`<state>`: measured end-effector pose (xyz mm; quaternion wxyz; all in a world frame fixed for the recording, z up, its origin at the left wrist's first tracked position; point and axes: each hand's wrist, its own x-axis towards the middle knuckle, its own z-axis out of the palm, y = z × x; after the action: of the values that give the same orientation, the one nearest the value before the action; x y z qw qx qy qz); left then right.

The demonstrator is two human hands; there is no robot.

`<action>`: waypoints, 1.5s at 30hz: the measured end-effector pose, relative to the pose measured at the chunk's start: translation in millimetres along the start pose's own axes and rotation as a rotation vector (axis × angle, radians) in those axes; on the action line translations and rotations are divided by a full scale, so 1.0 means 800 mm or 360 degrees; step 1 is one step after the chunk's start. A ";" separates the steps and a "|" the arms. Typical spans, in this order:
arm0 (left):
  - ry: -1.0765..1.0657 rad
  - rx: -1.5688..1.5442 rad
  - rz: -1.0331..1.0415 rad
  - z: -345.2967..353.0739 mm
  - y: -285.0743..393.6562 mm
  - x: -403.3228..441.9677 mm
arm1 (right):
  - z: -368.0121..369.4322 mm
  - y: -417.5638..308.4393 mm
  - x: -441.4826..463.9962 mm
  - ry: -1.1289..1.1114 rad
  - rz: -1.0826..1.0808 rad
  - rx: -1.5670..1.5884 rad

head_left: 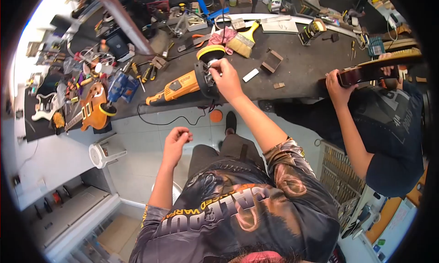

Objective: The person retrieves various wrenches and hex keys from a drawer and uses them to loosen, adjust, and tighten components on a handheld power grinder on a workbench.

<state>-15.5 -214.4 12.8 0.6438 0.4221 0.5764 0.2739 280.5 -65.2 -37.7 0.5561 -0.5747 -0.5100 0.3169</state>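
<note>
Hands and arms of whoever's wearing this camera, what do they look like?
The left hand and right hand are bare, no gloves or watch visible. The short right sleeve is dark with brown and yellowish printing; the left sleeve is dark too.

The right grip (226,80) partly hides the orange polisher (184,85), and its contact there seems too small to tell.

At eleven o'clock, the polisher (182,86) is orange with a black head; at twelve, its pad (212,51) pairs a dark top with a yellow rim. Toward twelve also lie a pink cloth (222,37) and a brush (240,46) with yellow-green handle and tan bristles. The guitar (93,113) at nine is amber-brown. At six, the black shirt (228,208) bears gold and grey lettering.
</note>
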 end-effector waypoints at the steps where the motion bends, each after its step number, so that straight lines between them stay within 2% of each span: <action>1: 0.0001 -0.0005 0.0030 -0.006 0.014 0.025 | 0.005 0.003 0.005 -0.0001 -0.0010 -0.0005; 7: -0.0124 0.0033 0.0054 -0.021 0.089 0.141 | 0.009 0.006 0.004 -0.0040 -0.0276 -0.0245; 11: -0.0313 0.0006 -0.0035 -0.023 0.112 0.202 | 0.012 0.000 0.006 -0.0035 -0.0269 -0.0349; 19: -0.0597 -0.0053 -0.0016 0.006 0.126 0.269 | 0.021 -0.006 0.007 -0.0090 -0.0248 -0.0497; 23: -0.0518 -0.0082 -0.0152 0.030 0.136 0.276 | 0.009 -0.019 0.021 -0.0231 -0.0340 -0.0581; 36: -0.0405 0.0018 -0.0321 0.040 0.142 0.284 | 0.010 -0.036 -0.005 -0.0111 0.0186 -0.0056; 38: -0.0393 0.0054 -0.0328 0.039 0.142 0.285 | 0.013 -0.031 -0.012 -0.0046 0.0155 -0.0061; 45: -0.0364 0.0345 -0.0095 0.037 0.138 0.286 | 0.016 -0.021 -0.033 -0.0051 0.0273 -0.0181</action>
<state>70.4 25.2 -9.4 0.6637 0.5003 0.5379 0.1411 257.2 -88.1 -29.1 0.4852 -0.6418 -0.4848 0.3431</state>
